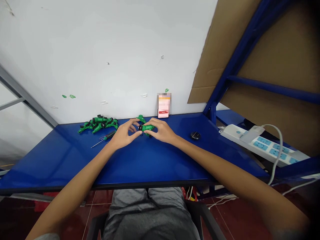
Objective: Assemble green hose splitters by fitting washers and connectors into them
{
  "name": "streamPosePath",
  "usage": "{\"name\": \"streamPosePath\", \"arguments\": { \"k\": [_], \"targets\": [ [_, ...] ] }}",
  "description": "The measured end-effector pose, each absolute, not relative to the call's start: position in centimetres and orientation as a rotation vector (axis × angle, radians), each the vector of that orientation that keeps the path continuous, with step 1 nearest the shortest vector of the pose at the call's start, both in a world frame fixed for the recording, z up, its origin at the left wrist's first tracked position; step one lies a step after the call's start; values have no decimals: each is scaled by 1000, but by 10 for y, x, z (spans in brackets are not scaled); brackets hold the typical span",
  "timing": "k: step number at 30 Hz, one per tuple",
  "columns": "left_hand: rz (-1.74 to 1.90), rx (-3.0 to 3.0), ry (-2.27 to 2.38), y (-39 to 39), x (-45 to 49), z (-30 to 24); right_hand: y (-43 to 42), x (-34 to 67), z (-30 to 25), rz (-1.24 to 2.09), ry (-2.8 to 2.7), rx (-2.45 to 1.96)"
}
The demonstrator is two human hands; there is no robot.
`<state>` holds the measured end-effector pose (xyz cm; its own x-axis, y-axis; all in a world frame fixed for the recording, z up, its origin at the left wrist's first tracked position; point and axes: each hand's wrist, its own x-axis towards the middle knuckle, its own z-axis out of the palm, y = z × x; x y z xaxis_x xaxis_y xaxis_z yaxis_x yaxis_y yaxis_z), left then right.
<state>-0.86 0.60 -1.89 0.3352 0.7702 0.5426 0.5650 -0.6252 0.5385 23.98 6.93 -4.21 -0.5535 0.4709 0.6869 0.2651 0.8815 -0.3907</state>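
Observation:
My right hand [162, 130] pinches a green tubular fitting with a black ring end [148, 127] between thumb and fingers, just above the blue table. The fitting lies roughly sideways, its black end facing left. My left hand [126, 134] is curved beside that end, fingers apart; its thumb tip is close to the black ring, and I cannot tell if it touches. Behind the held piece, another green part [141, 118] shows, partly hidden. Left of my left hand lies a screwdriver with a green-and-black handle [109, 136], its shaft pointing left.
A pile of similar green-and-black fittings [98, 123] lies at the back left of the blue table [150, 163]. A phone [163, 106] leans on the wall. A small round black object [195, 135] sits right. Beyond the table's right side is a white power strip [260, 145] with cables.

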Motion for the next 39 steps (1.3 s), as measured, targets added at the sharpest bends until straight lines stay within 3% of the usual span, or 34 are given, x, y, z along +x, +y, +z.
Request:
{"name": "streamPosePath", "arguments": {
  "k": [16,28,39],
  "targets": [
    [1208,2637,998,2,-12,-13,63,239,-37,274,-2211,-514],
    [1158,2374,1218,2,-8,-13,55,239,-37,19,-2346,-518],
    [1187,2227,1011,7,-15,-15,53,237,-37,102,-2312,-520]
  ]
}}
